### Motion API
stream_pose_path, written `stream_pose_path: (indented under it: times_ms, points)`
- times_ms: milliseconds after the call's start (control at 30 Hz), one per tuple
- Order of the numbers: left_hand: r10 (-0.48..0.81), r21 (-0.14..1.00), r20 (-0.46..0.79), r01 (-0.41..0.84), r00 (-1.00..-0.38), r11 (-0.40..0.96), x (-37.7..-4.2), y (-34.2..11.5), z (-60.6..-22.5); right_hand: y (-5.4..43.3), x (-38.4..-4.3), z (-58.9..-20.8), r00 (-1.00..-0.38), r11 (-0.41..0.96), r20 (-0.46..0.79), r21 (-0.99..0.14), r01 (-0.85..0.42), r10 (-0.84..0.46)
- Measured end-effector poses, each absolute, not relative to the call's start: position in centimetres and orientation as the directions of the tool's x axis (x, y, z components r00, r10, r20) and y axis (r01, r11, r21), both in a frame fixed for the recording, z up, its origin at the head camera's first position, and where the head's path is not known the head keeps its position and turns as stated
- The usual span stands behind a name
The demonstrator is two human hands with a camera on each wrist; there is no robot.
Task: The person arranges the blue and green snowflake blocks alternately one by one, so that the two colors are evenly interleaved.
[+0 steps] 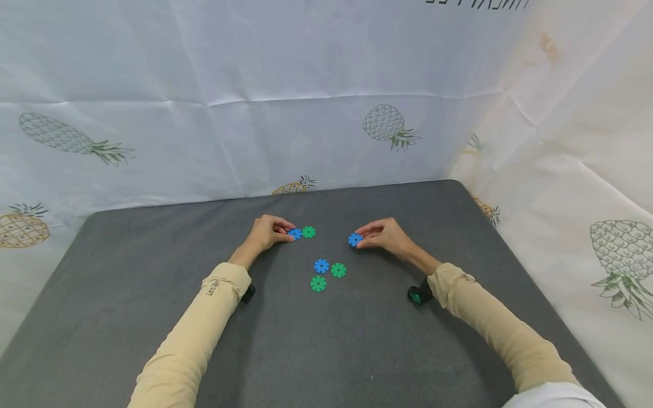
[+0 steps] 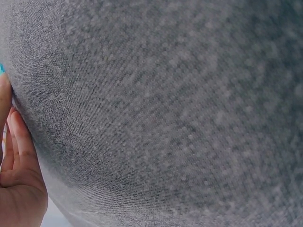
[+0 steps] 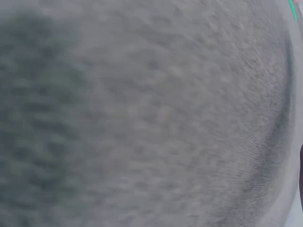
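In the head view my left hand (image 1: pixel 268 231) pinches a blue notched disc (image 1: pixel 295 233) between thumb and fingers, low over the grey table. A green notched disc (image 1: pixel 309 232) lies right at that disc's edge. To the right, my right hand (image 1: pixel 386 236) holds another blue notched disc (image 1: pixel 355 240) by its edge. Nearer to me lie a blue disc (image 1: pixel 321 266) and two green ones, a right green disc (image 1: pixel 339 270) and a front green disc (image 1: pixel 318 283). The left wrist view catches part of the left hand (image 2: pixel 21 184) at its edge.
Dark grey cloth covers the table (image 1: pixel 326 351). A white curtain (image 1: pixel 306 68) printed with pineapples hangs behind it and along the right side. Below the right cuff a dark wrist device (image 1: pixel 420 293) sits close to the table; another (image 1: pixel 248 293) is under the left cuff.
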State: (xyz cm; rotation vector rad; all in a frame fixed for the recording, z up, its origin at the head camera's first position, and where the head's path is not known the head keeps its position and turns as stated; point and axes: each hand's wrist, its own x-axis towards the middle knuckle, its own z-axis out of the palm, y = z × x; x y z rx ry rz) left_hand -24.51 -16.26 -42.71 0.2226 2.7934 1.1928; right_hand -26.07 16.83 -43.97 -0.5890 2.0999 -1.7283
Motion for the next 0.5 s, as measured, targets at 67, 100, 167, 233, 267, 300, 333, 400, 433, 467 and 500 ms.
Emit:
stream_pose_path:
  times_ms: [67,100,167,233,267,300,333,400,433,467,500]
  points:
    - [0.169,0.723,-0.034,0.092,-0.985,0.684,-24.5,-16.3,-42.7,16.8,-26.3,-43.9,-0.855,0.165,-0.01,-0.982,-0.089,-0.519]
    - [0.168,0.724,-0.035,0.091,-0.985,0.684,-24.5,-16.3,-42.7,16.7,-26.4,-43.9,-0.857,0.167,-0.012,-0.982,-0.087,-0.516]
    - [0.167,0.724,-0.036,0.089,-0.985,0.683,-24.6,-16.3,-42.7,16.6,-26.7,-43.8,-0.858,0.172,-0.018,-0.982,-0.082,-0.514]
    - [0.165,0.725,-0.036,0.088,-0.986,0.683,-24.5,-16.3,-42.7,16.4,-26.9,-43.8,-0.857,0.178,-0.029,-0.981,-0.074,-0.514]
    - [0.163,0.725,-0.036,0.087,-0.986,0.683,-24.5,-16.3,-42.7,16.3,-27.0,-43.9,-0.856,0.179,-0.032,-0.981,-0.072,-0.516]
    - [0.162,0.725,-0.035,0.086,-0.986,0.683,-24.5,-16.3,-42.7,16.2,-27.1,-43.9,-0.855,0.177,-0.032,-0.982,-0.071,-0.518]
    - [0.16,0.726,-0.036,0.084,-0.986,0.683,-24.5,-16.3,-42.7,16.1,-27.2,-43.9,-0.854,0.174,-0.031,-0.982,-0.07,-0.52]
    - [0.157,0.724,-0.037,0.082,-0.987,0.685,-24.5,-16.2,-42.7,16.0,-27.4,-44.0,-0.852,0.167,-0.025,-0.983,-0.074,-0.523]
    - [0.155,0.723,-0.038,0.08,-0.987,0.686,-24.5,-16.2,-42.7,15.9,-27.5,-44.1,-0.852,0.162,-0.022,-0.984,-0.075,-0.522]
    - [0.154,0.723,-0.041,0.077,-0.987,0.687,-24.5,-16.2,-42.7,15.8,-27.6,-44.1,-0.852,0.156,-0.016,-0.985,-0.078,-0.524]
    - [0.154,0.722,-0.041,0.077,-0.987,0.688,-24.6,-16.2,-42.8,15.7,-27.7,-44.1,-0.851,0.15,-0.011,-0.985,-0.08,-0.525]
